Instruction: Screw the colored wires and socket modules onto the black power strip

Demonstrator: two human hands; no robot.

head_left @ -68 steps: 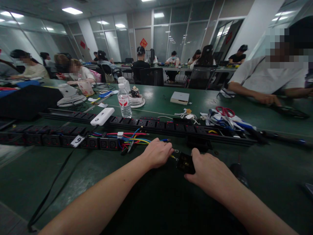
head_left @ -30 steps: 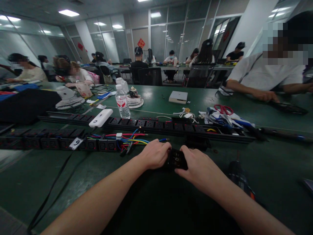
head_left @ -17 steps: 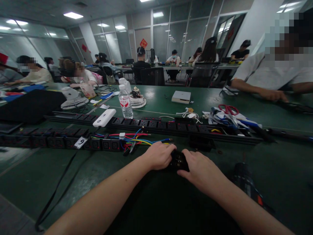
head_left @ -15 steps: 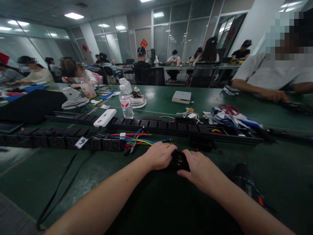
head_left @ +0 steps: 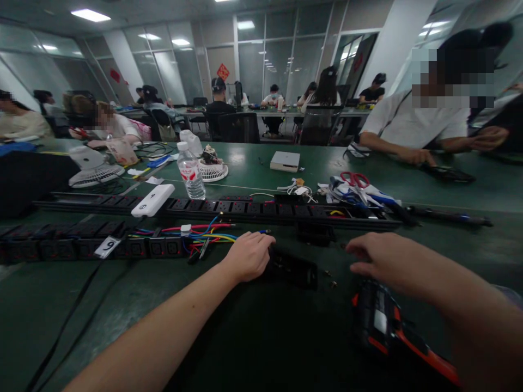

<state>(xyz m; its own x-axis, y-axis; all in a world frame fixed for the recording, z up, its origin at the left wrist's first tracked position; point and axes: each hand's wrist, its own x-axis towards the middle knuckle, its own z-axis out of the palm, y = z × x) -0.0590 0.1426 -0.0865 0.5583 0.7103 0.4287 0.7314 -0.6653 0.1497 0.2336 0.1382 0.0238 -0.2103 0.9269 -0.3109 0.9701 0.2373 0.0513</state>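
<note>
My left hand (head_left: 250, 256) is closed on the left end of a black rectangular part (head_left: 295, 268) lying on the green table; its fingertips are partly hidden. Small brass-coloured screws (head_left: 332, 279) lie beside the part's right end. My right hand (head_left: 378, 258) is apart from it, thumb and fingers spread with nothing between them. Just below that hand a black and orange power drill (head_left: 378, 321) rests on the table. Behind my left hand, loose coloured wires (head_left: 216, 237) stick out of a black socket strip (head_left: 137, 246).
A second long socket strip (head_left: 220, 207) runs across the table, with a white power bank (head_left: 153, 200) on it and a water bottle (head_left: 191, 173) behind. Red-handled scissors (head_left: 354, 179) lie on a pile of tools. A co-worker (head_left: 420, 125) sits across at the right.
My right hand has let go of the black part and moved right, over the drill. My left hand stays on the part. The view has turned slightly right.
</note>
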